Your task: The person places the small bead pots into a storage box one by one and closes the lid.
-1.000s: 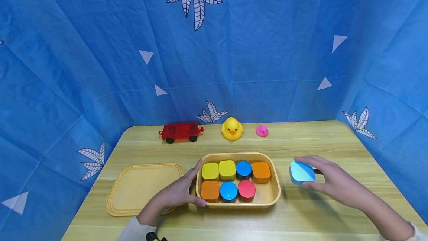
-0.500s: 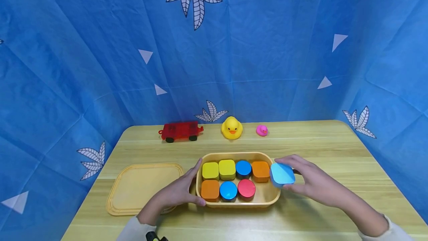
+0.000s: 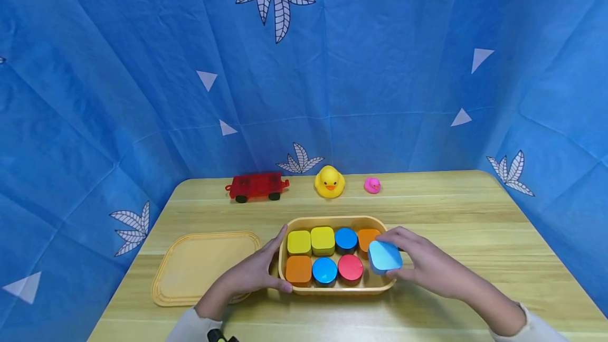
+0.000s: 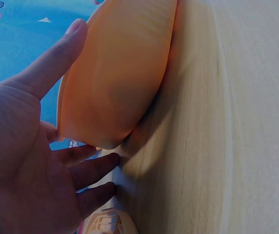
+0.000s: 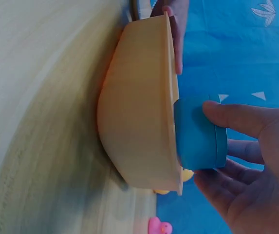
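My right hand [image 3: 418, 263] pinches a light-blue lidded tub [image 3: 385, 256], rounded-square in shape, between thumb and fingers. It hangs over the right end of a tan plastic box [image 3: 344, 291]; in the right wrist view the blue tub [image 5: 195, 132] overlaps the box's rim. Inside the box are several similar tubs: two yellow [image 3: 323, 239], two orange [image 3: 298, 270], two round blue [image 3: 325, 271] and a round red one [image 3: 350, 269]. My left hand [image 3: 249, 273] holds the box's left end, thumb at the near corner and fingers at the far one.
A flat tan lid [image 3: 204, 268] lies on the table [image 3: 451, 199] left of the box. Along the back edge stand a red toy wagon [image 3: 257, 186], a yellow rubber duck [image 3: 330, 182] and a small pink duck [image 3: 372, 185]. A blue patterned cloth [image 3: 394, 67] hangs behind.
My right hand has carried the light-blue tub leftward from the table's right side to over the box's right end. The left hand stays in place on the box.
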`<state>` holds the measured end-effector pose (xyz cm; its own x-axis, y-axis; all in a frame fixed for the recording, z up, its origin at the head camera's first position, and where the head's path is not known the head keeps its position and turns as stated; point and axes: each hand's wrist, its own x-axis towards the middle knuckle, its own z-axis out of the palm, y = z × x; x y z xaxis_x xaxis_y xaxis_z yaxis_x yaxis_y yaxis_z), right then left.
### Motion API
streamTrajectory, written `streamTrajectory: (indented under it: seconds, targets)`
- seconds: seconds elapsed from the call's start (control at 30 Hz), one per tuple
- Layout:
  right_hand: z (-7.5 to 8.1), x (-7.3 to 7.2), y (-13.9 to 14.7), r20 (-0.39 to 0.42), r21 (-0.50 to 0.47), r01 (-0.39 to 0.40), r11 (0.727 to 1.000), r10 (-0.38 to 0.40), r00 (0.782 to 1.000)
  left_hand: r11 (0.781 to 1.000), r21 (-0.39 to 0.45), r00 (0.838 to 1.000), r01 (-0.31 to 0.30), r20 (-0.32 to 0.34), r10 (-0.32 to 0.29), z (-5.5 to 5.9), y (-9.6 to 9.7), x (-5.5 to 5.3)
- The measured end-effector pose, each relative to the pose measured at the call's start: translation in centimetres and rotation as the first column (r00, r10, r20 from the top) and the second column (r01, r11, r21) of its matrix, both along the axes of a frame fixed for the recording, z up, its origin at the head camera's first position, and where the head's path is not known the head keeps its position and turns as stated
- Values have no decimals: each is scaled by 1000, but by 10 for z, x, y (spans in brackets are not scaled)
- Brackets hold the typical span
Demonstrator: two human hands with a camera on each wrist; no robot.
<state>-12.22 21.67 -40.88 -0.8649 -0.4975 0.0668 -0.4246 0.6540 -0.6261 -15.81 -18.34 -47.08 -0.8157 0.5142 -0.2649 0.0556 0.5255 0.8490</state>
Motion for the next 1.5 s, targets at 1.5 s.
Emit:
streamTrajectory:
  seconds: [1.5]
  targets:
    - [-29,-18,-15,150,-29,-10,1000,14,989,1000,-13,1000,-1,-5,1,3,-1,1]
